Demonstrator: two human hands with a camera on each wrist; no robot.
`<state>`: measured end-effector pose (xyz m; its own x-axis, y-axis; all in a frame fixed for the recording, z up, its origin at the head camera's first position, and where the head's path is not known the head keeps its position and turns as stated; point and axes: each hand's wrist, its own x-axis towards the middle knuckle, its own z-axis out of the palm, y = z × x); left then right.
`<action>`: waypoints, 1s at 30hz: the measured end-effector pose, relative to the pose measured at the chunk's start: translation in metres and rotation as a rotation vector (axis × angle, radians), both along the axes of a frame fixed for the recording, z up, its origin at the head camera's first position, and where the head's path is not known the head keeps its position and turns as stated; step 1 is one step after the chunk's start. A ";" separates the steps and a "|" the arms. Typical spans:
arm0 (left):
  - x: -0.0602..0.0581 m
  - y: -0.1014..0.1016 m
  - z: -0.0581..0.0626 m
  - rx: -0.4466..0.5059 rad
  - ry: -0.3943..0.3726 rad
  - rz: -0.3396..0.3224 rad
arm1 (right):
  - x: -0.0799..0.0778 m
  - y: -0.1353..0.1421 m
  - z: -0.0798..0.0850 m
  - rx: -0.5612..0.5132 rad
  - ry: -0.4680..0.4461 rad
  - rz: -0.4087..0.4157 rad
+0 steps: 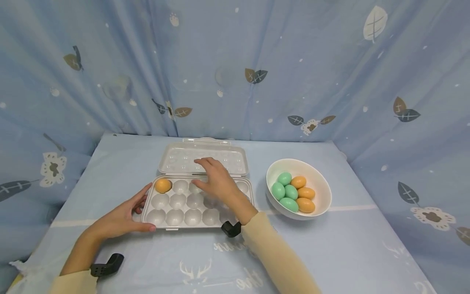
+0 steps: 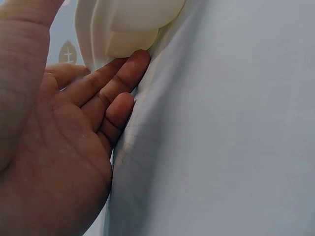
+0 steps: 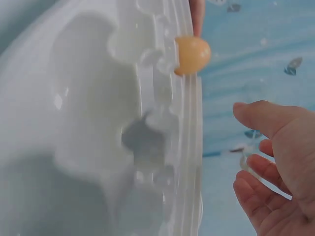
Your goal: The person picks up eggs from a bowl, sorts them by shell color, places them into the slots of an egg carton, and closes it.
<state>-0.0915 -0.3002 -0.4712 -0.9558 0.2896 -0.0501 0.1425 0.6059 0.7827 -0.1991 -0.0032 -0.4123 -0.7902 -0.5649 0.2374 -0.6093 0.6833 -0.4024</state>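
Note:
A clear plastic egg carton [image 1: 174, 217] lies with its lid [image 1: 180, 159] folded back. In its back-left cup stands one orange egg [image 1: 163, 185], whose rounded top shows above the rim in the right wrist view. My left hand [image 1: 123, 216] rests along the carton's left end, thumb straight at the front corner and fingers at the side. The left wrist view shows those fingertips right at the carton's edge. Over the back row hovers my right hand [image 1: 216, 179], thumb and fingers apart, with nothing between them.
Right of the carton stands a white bowl [image 1: 323, 196] with several green eggs [image 1: 278, 190] and orange eggs [image 1: 305, 205]. A pale blue printed cloth [image 1: 352, 237] covers the table. Behind it hangs a blue curtain [image 1: 227, 53] with leaf patterns.

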 end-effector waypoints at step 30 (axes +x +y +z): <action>-0.002 0.000 -0.003 -0.038 -0.020 0.027 | 0.006 0.133 0.008 -0.144 0.210 -0.165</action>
<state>-0.0937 -0.3003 -0.4738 -0.9619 0.2616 -0.0801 0.1102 0.6384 0.7618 -0.1931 0.1302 -0.4047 -0.7935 -0.3818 0.4739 -0.5751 0.7251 -0.3787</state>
